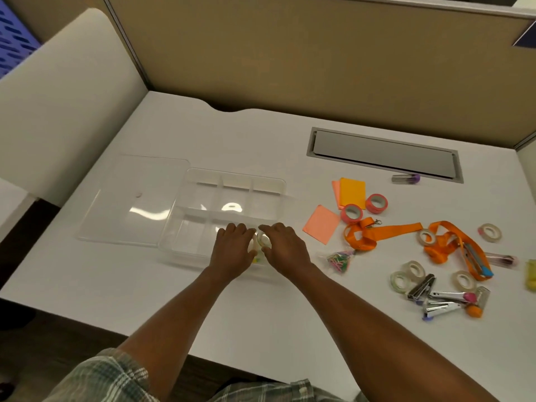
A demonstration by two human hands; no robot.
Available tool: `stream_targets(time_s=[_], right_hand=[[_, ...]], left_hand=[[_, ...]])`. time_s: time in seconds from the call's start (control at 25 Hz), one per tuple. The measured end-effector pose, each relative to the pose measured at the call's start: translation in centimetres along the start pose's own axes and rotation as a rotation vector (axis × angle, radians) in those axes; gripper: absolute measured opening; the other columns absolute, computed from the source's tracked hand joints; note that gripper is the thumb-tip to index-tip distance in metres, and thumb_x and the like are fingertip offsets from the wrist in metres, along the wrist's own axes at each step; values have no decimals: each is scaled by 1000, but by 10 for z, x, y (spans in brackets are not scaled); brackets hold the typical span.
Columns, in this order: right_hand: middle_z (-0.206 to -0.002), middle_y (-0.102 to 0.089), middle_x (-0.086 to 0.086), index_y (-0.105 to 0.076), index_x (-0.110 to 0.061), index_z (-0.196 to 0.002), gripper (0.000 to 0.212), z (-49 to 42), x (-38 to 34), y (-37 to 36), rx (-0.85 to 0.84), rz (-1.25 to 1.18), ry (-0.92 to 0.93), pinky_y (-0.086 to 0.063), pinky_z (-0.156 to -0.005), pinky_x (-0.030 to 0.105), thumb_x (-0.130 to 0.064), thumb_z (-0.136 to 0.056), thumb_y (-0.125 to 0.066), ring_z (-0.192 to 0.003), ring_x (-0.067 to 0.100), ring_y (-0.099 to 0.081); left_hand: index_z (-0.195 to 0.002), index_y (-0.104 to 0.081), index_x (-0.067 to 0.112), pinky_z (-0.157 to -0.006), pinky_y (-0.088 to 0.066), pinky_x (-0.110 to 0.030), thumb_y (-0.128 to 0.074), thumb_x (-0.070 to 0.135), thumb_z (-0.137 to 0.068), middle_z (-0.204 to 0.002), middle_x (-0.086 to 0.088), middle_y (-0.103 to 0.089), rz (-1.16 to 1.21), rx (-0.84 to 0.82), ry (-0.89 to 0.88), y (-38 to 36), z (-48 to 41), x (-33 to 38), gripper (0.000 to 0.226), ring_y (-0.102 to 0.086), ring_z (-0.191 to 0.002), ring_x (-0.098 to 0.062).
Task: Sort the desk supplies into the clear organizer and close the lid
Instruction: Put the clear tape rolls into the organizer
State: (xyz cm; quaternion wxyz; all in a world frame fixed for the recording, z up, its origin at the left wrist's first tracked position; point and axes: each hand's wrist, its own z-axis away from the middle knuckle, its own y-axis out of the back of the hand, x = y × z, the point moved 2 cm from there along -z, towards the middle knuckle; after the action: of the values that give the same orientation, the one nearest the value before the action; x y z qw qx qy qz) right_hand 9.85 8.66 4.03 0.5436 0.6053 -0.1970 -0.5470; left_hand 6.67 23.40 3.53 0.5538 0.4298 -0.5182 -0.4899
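Observation:
The clear organizer (232, 184) with several compartments stands on the white desk, its clear lid (130, 204) lying flat to its left. Both my hands reach into the near right compartment. A clear tape roll (262, 238) sits between them. My right hand (285, 248) curls thumb and fingers round the roll. My left hand (233, 248) lies against the roll's left side with bent fingers that hide what is beneath. Something small and yellow (256, 259) shows in the compartment under the hands.
To the right lie orange sticky notes (352, 192), pink tape rolls (351, 213), orange lanyards (383, 229), a bag of paper clips (339, 261), several clear tape rolls (413, 269) and staplers (443, 300). A grey cable hatch (384, 153) sits at the back. Partition walls stand behind and left.

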Motion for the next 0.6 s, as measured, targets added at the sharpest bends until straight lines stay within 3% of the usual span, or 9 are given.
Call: stream_targets(time_s=[0.2,0.4,0.6], right_hand=[[-155,-36,6,-41,-24,-147,56,4,4,-1,39,-44,-32,-47,-100,45,-23,-94,-58,-133,30,-44],[-147,-44,4,-51,-22,-138,47,29,28,17,140,-52,-60,-50,-95,40,-32,-93,-61,-132,24,-47],[-149,-45,5,-53,-21,-138,46,70,74,35,172,-32,-161,-51,-95,38,-34,-94,-61,-131,23,-49]], left_hand=[[-131,-57,16,-85,-42,-40,-67,37,-80,-120,-5,-61,19,-23,-16,1,-5,-1,55,-56,-107,-28],[-123,-61,9,-80,-45,-41,-63,19,-76,-114,-12,-61,54,83,8,10,-9,20,48,-58,-98,-31],[-125,-59,12,-83,-46,-41,-64,29,-81,-118,-10,-60,108,90,-121,6,-16,85,48,-57,-103,-29]])
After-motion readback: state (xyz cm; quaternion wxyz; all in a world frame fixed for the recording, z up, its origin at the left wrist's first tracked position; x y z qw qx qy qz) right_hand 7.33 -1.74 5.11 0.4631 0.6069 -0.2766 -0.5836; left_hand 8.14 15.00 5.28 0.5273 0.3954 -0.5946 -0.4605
